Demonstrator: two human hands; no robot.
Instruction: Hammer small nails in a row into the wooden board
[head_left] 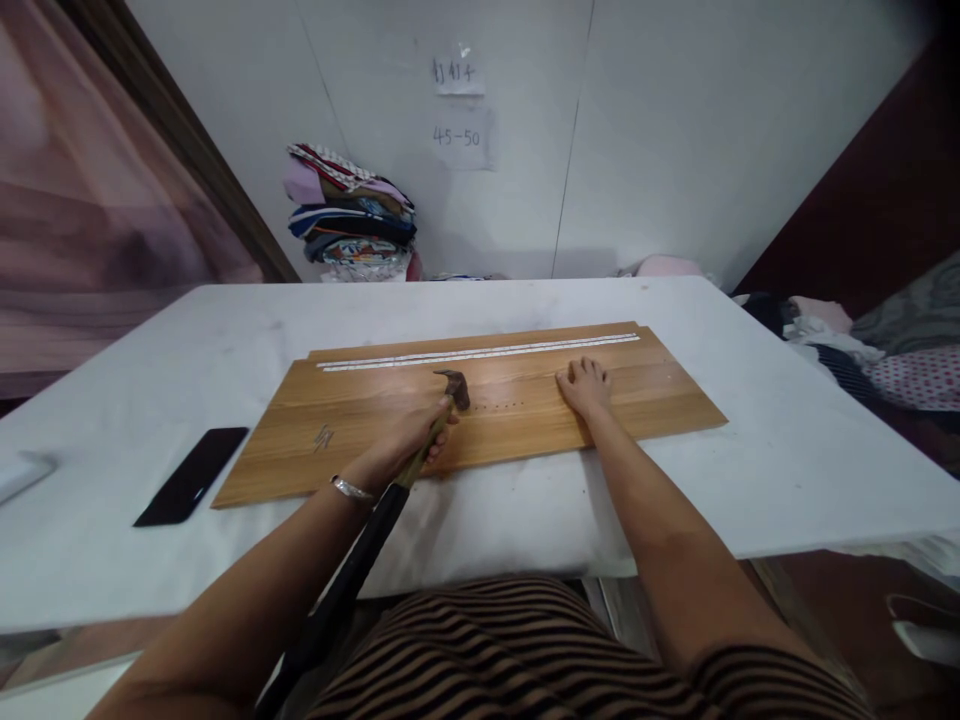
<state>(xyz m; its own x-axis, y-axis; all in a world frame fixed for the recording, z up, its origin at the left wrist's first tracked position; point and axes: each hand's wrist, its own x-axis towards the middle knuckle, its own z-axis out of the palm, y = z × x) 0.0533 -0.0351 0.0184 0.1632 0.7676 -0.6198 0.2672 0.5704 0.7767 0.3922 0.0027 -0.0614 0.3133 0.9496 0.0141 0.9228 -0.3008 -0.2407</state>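
A claw hammer (390, 497) slants across the view, its claw head over the board and its black grip running back along my left forearm. My left hand (431, 430) is closed around the shaft just below the head. Under it lies a wood-grain board (637, 400) on the table, with a row of small dark dots (501, 405) right of the hammer head; I cannot tell whether they are holes or nail heads. My right hand (586, 385) rests on the board with its fingers spread. Several loose nails (323, 437) lie on the board's left part.
Two pale measuring strips (480, 353) run along the board's far edge. A black phone (192, 476) lies left of the board on the white table (480, 540). Folded clothes (352, 215) are stacked behind the table, and more cloth (911, 380) lies at the right.
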